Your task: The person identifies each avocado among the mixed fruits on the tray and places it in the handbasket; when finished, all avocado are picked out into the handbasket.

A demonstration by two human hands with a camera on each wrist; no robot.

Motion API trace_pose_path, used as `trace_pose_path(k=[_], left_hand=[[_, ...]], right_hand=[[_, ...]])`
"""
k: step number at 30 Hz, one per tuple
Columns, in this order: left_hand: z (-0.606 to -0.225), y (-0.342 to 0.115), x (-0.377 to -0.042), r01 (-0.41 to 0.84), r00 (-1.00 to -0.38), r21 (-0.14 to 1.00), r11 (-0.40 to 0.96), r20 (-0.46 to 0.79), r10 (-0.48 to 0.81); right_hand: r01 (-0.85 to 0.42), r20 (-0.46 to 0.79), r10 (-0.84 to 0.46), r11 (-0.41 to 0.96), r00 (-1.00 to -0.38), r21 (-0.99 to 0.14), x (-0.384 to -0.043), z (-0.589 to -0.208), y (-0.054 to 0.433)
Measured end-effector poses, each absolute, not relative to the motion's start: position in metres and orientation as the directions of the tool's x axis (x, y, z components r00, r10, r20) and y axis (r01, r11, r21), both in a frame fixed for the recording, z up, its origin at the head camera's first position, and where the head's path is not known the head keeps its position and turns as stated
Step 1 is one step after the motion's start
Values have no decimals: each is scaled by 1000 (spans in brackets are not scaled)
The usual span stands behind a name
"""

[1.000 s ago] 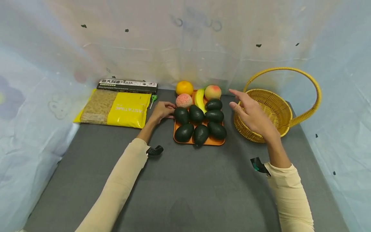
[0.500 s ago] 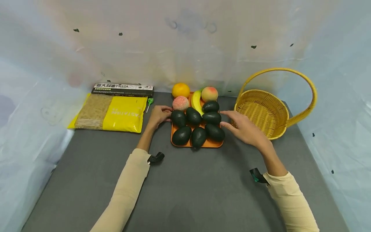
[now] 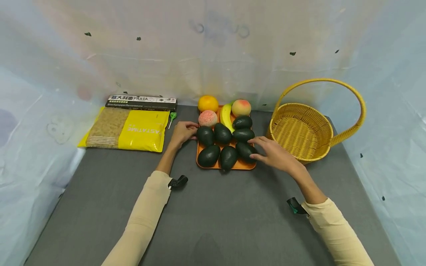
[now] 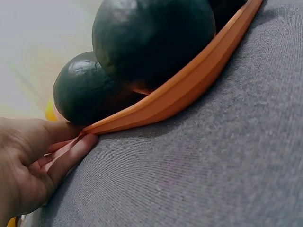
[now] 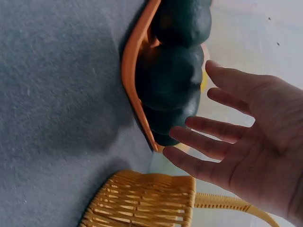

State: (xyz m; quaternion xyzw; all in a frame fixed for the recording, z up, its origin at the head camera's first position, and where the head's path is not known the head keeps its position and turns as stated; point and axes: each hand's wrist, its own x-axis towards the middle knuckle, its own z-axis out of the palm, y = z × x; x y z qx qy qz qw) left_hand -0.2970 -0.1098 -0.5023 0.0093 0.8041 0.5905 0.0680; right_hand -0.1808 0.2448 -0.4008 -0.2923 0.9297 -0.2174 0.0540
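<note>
My left hand [image 3: 183,133] pinches the left rim of an orange tray [image 4: 189,90], thumb above and fingers below in the left wrist view. On the tray lie several dark green avocados, a banana [image 3: 226,116], an orange [image 3: 208,103], a speckled pink fruit [image 3: 208,118] and a peach [image 3: 241,108]. My right hand [image 3: 274,155] is over the tray's right side, its fingers spread and slightly bent around the front right avocado [image 3: 244,150]. In the right wrist view its palm [image 5: 270,151] holds nothing; whether its fingertips touch the avocado I cannot tell.
A yellow wicker basket [image 3: 301,135] with a tall handle stands right of the tray. To the left lie a yellow pasta bag [image 3: 143,129], a black pasta box [image 3: 141,104] and a small green-headed stick [image 3: 172,116]. A pale curtain [image 3: 233,66] hangs behind the grey table.
My right hand has moved left and toward me, from beside the basket to the front right avocado. My left hand has stayed at the tray's left edge. The head view has shifted slightly.
</note>
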Motion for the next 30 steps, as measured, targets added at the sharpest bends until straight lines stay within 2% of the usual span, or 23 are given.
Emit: trace_pose_path(k=[5,30], left_hand=[[-502,-110,-296,-77,-990,952,297,-108,90],[-499,-107,-297,-78,-990,949,306,-111,92]], right_hand=[[-560,26,-610,708,-792,-429,-181,-407,239],[-560,34,-604,716,-797,-417,-181,-414,238]])
